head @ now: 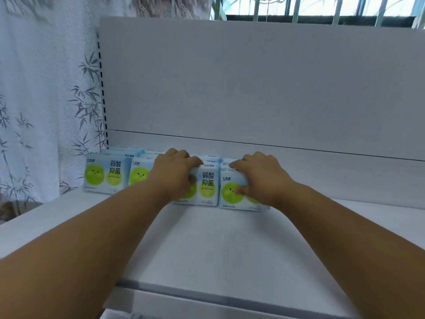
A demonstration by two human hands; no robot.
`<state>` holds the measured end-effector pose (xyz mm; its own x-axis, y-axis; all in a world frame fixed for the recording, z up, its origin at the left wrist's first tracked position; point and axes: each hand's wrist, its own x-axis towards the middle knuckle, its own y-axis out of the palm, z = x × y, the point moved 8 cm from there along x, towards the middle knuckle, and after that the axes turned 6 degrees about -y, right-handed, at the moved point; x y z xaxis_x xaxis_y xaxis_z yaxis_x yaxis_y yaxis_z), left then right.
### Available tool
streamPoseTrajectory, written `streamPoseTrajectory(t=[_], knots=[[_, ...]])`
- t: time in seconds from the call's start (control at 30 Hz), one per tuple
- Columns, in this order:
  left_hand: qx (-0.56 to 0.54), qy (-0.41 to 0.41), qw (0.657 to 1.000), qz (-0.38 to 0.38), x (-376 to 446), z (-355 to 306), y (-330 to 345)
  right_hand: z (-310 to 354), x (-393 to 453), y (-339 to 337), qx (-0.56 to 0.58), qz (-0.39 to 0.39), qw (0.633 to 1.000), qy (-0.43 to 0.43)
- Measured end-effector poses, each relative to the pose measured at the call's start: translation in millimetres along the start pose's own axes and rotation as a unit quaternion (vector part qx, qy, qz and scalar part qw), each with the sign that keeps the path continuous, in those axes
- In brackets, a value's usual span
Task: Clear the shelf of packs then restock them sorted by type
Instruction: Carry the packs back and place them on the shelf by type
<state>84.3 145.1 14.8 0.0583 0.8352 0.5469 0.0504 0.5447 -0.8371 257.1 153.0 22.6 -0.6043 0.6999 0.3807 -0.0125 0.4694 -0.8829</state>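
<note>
Several light-blue packs with green smiley circles stand upright in a row on the white shelf (225,245), with more packs behind them. My left hand (174,173) grips the third pack (207,185), fingers curled over its top and thumb on its front. My right hand (262,178) grips the rightmost pack (232,194) the same way. Two further packs, the leftmost pack (104,173) and the second pack (139,173), stand untouched at the left end of the row.
The shelf's white back panel (253,84) rises right behind the packs. A slotted upright (102,88) marks the left end, with a bamboo-print curtain (43,100) beside it. The shelf's front edge (207,293) is near me; a barred window (322,8) is above.
</note>
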Motion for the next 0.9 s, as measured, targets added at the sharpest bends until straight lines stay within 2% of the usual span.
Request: streamPoseTrajectory(t=[0.1,0.27,0.4,0.57,0.73,0.9], knots=[[-0.039,0.014,0.999,-0.035,0.1,-4.4,-0.7,-2.1,-2.7,-1.9,0.050,-0.015,0.998,0.045],[-0.092,-0.004,0.996,0.005,7.2,-8.7,4.3,-15.1,-5.9,4.4,0.142,0.001,0.987,0.080],[-0.091,-0.007,0.996,0.022,5.5,-13.4,6.5,-11.7,-4.2,4.8,0.111,0.011,0.991,0.071],[-0.077,-0.005,0.995,-0.062,-26.8,-18.5,-18.5,13.0,-19.0,-12.4,0.048,-0.037,0.996,0.060],[-0.114,-0.021,0.992,-0.053,-87.3,4.6,-48.2,76.4,-42.5,-40.4,0.076,-0.079,0.993,0.038],[-0.137,-0.051,0.988,-0.049,-178.9,61.2,-93.1,183.9,-59.7,-73.0,0.132,-0.114,0.985,-0.002]])
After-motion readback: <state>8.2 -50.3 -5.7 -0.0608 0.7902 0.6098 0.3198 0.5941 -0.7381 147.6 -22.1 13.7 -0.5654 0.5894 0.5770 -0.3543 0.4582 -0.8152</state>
